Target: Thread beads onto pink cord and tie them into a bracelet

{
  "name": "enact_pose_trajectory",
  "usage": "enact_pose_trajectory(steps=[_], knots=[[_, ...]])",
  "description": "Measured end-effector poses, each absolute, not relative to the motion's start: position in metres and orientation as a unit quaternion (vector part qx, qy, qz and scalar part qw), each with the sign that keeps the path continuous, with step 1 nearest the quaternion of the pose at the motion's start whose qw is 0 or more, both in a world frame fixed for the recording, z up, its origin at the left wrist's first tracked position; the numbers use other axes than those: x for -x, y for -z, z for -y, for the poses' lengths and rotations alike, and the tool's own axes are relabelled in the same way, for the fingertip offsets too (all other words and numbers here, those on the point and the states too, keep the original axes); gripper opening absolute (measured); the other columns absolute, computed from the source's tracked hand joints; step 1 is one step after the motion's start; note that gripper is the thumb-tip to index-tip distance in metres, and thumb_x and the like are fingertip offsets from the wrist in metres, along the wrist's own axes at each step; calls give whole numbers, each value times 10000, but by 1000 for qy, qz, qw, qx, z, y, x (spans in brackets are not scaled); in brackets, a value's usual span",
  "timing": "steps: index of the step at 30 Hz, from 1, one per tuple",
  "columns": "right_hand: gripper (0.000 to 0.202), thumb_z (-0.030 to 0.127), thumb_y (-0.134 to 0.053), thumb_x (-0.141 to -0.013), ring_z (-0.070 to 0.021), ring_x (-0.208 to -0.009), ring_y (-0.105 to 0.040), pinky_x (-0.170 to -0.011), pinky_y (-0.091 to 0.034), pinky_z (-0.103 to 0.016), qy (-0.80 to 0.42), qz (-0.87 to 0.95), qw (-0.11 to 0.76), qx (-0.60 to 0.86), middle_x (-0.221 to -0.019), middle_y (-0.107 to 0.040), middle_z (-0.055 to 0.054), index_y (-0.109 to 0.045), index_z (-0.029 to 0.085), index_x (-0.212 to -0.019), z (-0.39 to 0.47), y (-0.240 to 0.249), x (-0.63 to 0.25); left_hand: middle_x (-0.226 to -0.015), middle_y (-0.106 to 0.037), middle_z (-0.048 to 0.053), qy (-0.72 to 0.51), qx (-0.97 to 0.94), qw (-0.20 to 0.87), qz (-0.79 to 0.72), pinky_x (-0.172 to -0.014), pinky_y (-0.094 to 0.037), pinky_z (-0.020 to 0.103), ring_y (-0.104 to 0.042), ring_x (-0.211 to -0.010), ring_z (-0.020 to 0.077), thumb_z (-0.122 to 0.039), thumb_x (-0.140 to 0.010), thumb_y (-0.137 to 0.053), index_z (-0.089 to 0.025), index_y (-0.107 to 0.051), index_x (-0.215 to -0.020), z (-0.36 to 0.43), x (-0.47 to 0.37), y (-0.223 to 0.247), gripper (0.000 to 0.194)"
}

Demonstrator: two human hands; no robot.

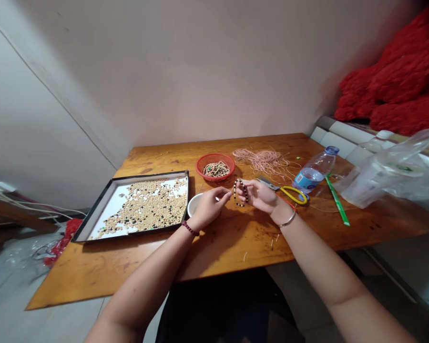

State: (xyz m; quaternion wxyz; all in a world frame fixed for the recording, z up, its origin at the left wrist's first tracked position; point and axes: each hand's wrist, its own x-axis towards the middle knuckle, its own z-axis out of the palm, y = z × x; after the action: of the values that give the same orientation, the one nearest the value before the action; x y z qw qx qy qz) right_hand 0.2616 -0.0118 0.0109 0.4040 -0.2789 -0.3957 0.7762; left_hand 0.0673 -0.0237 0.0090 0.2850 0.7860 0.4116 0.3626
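Observation:
A bracelet of dark and pale beads (235,196) hangs as a loop from my right hand (260,195), whose fingers are closed on its right side. My left hand (211,206) is at the left of the loop, thumb and forefinger pinched together close to it. What the pinch holds is too small to make out. Partly behind my left hand stands a white bowl (192,206). A shallow black-edged tray (107,193) to the left carries many loose pale, black and a few green beads (153,202).
Behind my hands is a red basket (200,170) of strung beads. A tangle of pink cord (262,159) lies beside it. To the right are yellow-handled scissors (295,196), a water bottle (316,169), a green strip (338,200) and a plastic bag (364,186), all on the wooden table (218,257).

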Motion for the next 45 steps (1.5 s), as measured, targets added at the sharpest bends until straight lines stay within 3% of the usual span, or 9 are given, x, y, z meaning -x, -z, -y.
enact_pose_trajectory(steps=[6,9,13,19,26,32,36,40,45], knots=[[120,112,-595,-711,-82,-576,-502,-498,-372,-190,-727,448,413,316,-712,-554,12,-587,169,-816,13,-9,-260,-834,-691,34,-374,-772,299,-418,-684,-470,259,-623,-755,164,-466,-906,-455,-179,-666,-934,21,-65,-6,357],[138,130,-652,-721,-86,-624,-568,-448,-359,-160,-689,456,413,384,-799,-624,-14,-626,170,-850,12,-6,-257,-848,-689,34,-381,-769,304,-415,-706,-471,259,-629,-777,164,-462,-915,-443,-185,-660,-970,21,-66,-6,356],[157,188,-621,-789,-150,-795,-651,-522,-474,-197,-721,438,390,370,-984,-684,-89,-673,166,-936,10,-1,-255,-906,-697,38,-372,-779,297,-408,-708,-475,253,-643,-801,164,-445,-942,-391,-197,-640,-998,23,-67,-8,356],[237,190,-516,-862,-171,-915,-662,-756,-540,-284,-753,403,419,308,-1045,-700,-103,-668,152,-1040,7,-1,-260,-842,-686,66,-214,-901,50,-374,-580,-412,252,-613,-641,157,-372,-954,-378,-199,-618,-976,35,-68,-9,297],[188,266,-603,-837,-115,-767,-673,-705,-524,-226,-690,439,448,361,-1026,-701,-75,-653,178,-995,3,-8,-270,-738,-635,30,-128,-942,-64,-303,-503,-336,249,-592,-581,147,-338,-950,-387,-177,-556,-817,46,-74,-8,269],[246,362,-700,-761,-112,-642,-592,-589,-449,-224,-516,668,319,431,-779,-676,-59,-676,134,-852,-30,-67,-254,-803,-657,44,-146,-943,-51,-294,-525,-370,243,-644,-681,173,-352,-948,-422,-194,-543,-1054,57,-79,-7,226],[287,383,-699,-754,-107,-663,-564,-610,-432,-232,-447,775,216,391,-816,-671,-56,-690,134,-897,-75,-104,-231,-832,-665,59,-133,-951,-32,-277,-573,-420,248,-658,-732,179,-316,-955,-418,-193,-510,-1158,60,-81,-3,255],[316,392,-692,-761,-113,-711,-581,-659,-453,-235,-467,791,112,379,-870,-685,-72,-687,143,-956,-118,-100,-205,-830,-665,71,-123,-952,-19,-279,-592,-449,259,-660,-729,185,-274,-949,-430,-189,-505,-1166,61,-81,1,245],[308,340,-697,-769,-120,-701,-585,-639,-465,-225,-355,796,33,489,-913,-703,-100,-703,114,-978,-160,-71,-194,-807,-666,46,-136,-949,-15,-283,-547,-449,260,-660,-684,197,-259,-942,-440,-211,-473,-1203,59,-80,3,267]])
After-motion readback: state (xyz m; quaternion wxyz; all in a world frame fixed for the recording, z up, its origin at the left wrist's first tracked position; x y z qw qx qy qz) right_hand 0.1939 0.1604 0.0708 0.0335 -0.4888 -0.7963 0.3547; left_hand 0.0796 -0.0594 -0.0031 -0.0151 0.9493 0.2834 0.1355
